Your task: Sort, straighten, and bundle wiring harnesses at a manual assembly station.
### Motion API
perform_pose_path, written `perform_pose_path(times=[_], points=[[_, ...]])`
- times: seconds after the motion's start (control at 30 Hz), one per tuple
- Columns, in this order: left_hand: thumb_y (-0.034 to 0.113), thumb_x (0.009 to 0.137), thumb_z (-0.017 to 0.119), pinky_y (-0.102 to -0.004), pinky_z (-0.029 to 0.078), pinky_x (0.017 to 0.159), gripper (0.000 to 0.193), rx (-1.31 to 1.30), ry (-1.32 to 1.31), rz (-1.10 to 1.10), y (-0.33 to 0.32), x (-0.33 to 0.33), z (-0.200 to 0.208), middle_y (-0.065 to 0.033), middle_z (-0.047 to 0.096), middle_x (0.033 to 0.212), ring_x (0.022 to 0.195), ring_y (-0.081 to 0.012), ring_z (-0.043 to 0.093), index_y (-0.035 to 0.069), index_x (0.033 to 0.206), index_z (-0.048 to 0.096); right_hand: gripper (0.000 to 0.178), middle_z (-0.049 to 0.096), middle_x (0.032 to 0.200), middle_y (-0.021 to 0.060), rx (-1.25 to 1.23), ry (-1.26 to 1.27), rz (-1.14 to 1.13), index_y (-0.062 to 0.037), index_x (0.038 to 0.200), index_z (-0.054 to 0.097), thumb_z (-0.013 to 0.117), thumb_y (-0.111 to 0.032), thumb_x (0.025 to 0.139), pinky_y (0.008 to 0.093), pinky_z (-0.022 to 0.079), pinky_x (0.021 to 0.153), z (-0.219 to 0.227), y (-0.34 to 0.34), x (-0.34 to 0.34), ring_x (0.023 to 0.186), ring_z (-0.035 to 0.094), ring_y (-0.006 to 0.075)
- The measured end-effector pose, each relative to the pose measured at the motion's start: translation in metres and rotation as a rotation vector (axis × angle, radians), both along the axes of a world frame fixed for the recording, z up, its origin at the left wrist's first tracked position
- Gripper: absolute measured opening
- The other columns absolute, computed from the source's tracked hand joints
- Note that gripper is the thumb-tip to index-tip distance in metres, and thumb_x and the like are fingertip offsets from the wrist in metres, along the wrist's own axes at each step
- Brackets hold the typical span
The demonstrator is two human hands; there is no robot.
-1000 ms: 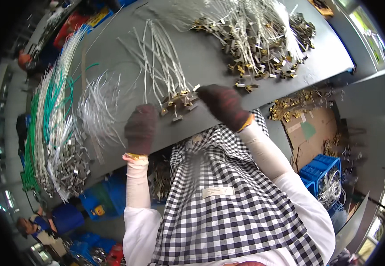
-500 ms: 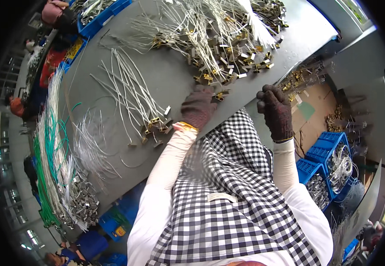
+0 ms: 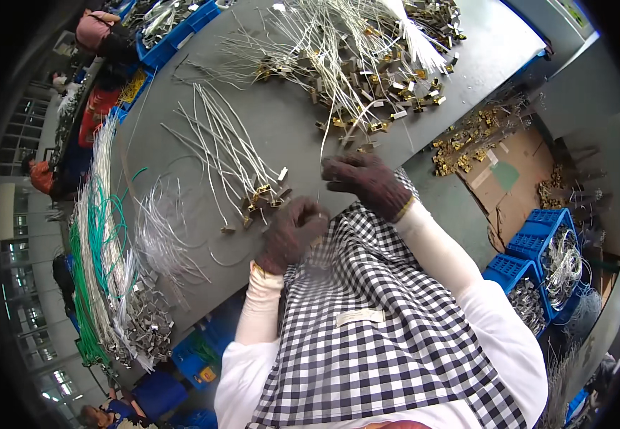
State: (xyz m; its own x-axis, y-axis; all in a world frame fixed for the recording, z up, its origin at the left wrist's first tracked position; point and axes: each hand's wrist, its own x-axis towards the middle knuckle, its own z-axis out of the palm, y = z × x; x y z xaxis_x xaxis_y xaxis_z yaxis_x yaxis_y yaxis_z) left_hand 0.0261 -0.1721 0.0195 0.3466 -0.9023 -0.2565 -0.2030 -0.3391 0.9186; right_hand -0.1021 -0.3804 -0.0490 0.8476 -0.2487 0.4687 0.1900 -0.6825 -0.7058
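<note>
My right hand, in a dark maroon work glove, is closed near the table's front edge. A white wire curves from the big pile down to its fingertips, which seem to pinch it. My left hand, gloved alike, is curled at the edge just left of it; what it holds, if anything, is hidden. The big pile of white wires with small metal clips lies beyond both hands. A smaller bundle of white wires with brass-coloured and grey metal ends lies left, its clips close to my left hand.
Long white and green wires and clear strands line the table's left side. Blue crates with wires and metal parts stand at right, near cardboard with scattered brass-coloured pieces. Another blue crate is at far left; people work beyond.
My right hand has moved left from beyond the table edge to the wire's end. My left hand has drawn back from the big pile toward me. The view has shifted slightly.
</note>
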Motion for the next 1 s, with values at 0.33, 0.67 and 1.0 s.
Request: perform_pose_path(times=[0.33, 0.67, 1.0], points=[[0.010, 0.093, 0.059, -0.0240, 0.047, 0.059, 0.038, -0.059, 0.089, 0.715, 0.146, -0.041, 0.000, -0.0050, 0.063, 0.077, 0.064, -0.0086, 0.057, 0.001, 0.130, 0.057, 0.027, 0.067, 0.107, 0.0110, 0.288, 0.194, 0.222, 0.0007, 0.115, 0.060, 0.067, -0.015, 0.094, 0.0367, 0.057, 0.093, 0.013, 0.016, 0.097, 0.101, 0.069, 0.0247], [0.022, 0.097, 0.062, -0.0234, 0.040, 0.052, 0.024, 0.118, 0.051, 0.847, 0.232, -0.044, -0.017, -0.0002, 0.058, 0.067, 0.056, -0.0074, 0.050, -0.001, 0.097, 0.071, 0.029, 0.063, 0.118, 0.0160, 1.293, -0.096, 0.049, 0.0007, 0.124, 0.055, 0.060, -0.013, 0.099, 0.0426, 0.055, 0.100, 0.053, -0.039, 0.115, 0.111, 0.065, 0.0296], [0.014, 0.096, 0.060, -0.0201, 0.037, 0.048, 0.017, 0.064, 0.047, 0.881, 0.230, -0.036, -0.023, 0.0016, 0.059, 0.068, 0.053, -0.0046, 0.048, 0.001, 0.098, 0.072, 0.021, 0.053, 0.135, 0.0284, 1.699, -0.337, -0.010, 0.0071, 0.115, 0.047, 0.041, -0.010, 0.104, 0.0480, 0.049, 0.108, 0.077, -0.053, 0.102, 0.127, 0.055, 0.0389]])
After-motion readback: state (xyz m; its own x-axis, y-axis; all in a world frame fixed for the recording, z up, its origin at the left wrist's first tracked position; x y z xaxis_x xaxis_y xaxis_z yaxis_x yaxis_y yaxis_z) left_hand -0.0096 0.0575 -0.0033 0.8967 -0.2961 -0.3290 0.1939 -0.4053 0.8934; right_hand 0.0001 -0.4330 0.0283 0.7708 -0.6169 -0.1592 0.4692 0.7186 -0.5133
